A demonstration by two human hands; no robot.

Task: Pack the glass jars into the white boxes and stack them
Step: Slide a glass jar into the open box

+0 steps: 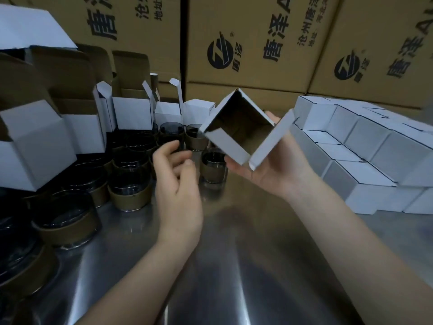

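Observation:
My right hand [274, 167] holds an open white box [236, 127] from below, tilted so its empty brown inside faces me, flaps spread. My left hand [175, 174] hovers over the metal table with fingers loosely curled and nothing in it, just left of a dark glass jar with a brown band [214, 167]. Several more such jars [128, 191] crowd the table's left side. Closed white boxes [365, 151] are stacked in rows at the right.
Open, upright white boxes [131, 111] stand behind the jars at the left and back. Large brown printed cartons [257, 43] wall off the back. The steel table [234, 254] spreads in front of me.

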